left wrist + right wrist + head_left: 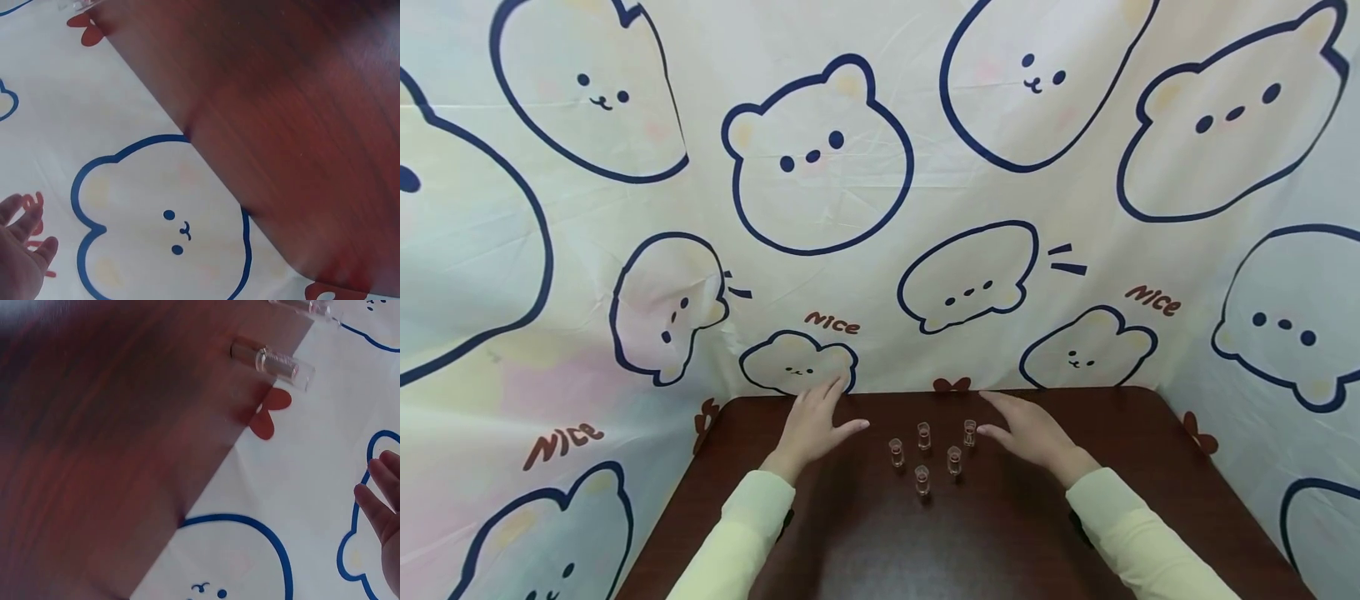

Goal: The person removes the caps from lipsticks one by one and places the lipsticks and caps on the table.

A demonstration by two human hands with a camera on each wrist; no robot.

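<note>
Right now, in the head view, the left hand [812,427] is hovering on the left and the right hand [1028,429] on the right, both holding their fingers fairly straight, thumbs spread, gripping nothing. Between them five small clear vials [954,462] are standing upright on the dark table [880,550], towards its far side; the far-right vial is sitting just beside the right thumb, and touching or not is hard to tell. Working well here probably means coming in slowly from the sides, steadying each slim vial before shifting it, and keeping both pale sleeves [741,525] clear. Counting here: two hands, two sleeves, five vials, one table

In the left wrist view, one hand is showing, fingers apart and grasping nothing, while clear material is peeping in at the top, too cropped for counting

In the right wrist view, two vials are showing, one cropped, and one hand is holding its visible fingers apart from both
</note>
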